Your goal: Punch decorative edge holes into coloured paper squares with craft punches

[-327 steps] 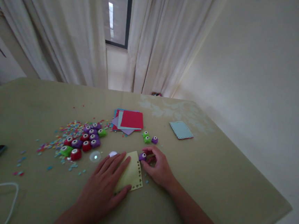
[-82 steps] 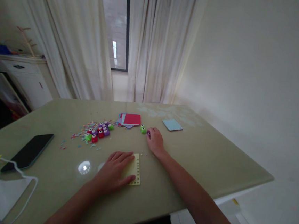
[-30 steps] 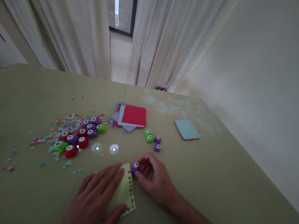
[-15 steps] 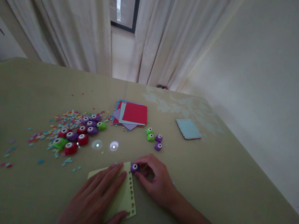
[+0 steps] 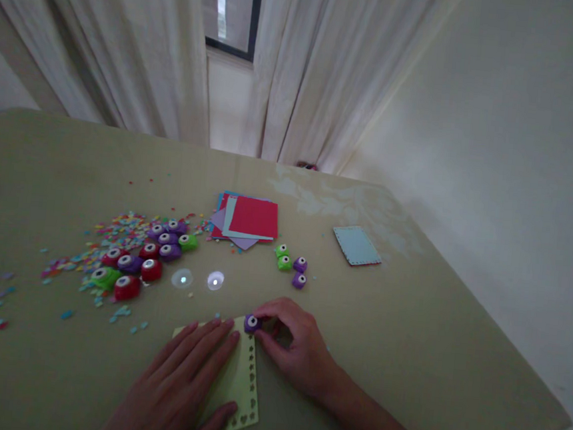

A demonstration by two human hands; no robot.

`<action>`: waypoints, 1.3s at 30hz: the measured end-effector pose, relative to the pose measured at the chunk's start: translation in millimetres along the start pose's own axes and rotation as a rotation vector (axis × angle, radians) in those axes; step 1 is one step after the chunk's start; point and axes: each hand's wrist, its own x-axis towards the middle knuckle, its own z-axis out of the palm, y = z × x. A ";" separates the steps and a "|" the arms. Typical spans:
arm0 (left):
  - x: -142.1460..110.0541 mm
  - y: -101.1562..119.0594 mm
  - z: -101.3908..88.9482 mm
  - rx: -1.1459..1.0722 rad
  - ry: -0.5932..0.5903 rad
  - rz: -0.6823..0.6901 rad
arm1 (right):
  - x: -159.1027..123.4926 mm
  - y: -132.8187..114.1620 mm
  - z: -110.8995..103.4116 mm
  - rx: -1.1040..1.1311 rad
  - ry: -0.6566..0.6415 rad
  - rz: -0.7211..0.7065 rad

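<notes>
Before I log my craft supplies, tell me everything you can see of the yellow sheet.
The yellow sheet looks like thin paper or card, pale, lying roughly flat on the table. Small cut-out shapes line its right edge and part of its near edge, most too small to name. The left hand lies spread over it, hiding much of its middle and left side. At its far right corner, the right hand holds a purple punch, overlapping that corner.

Pale curtains [image 5: 145, 49], dark-framed window [image 5: 239, 10], white wall [image 5: 511, 168]
</notes>
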 end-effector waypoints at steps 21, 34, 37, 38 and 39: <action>3.3 0.2 -2.8 -0.015 -0.017 0.004 | -0.9 -1.7 -3.9 0.003 -0.026 -0.009; 5.2 2.0 -8.3 0.019 -0.014 0.029 | 0.1 -4.2 -5.6 0.020 -0.027 -0.064; 4.7 1.5 -6.9 0.017 -0.024 0.033 | 0.1 -4.9 -5.2 0.042 -0.023 -0.062; 5.0 1.1 -6.6 0.018 -0.023 0.033 | 0.1 -4.9 -5.2 0.060 -0.015 -0.059; 5.3 0.8 -6.3 0.019 -0.020 0.034 | 0.2 -4.9 -5.1 0.086 0.006 -0.049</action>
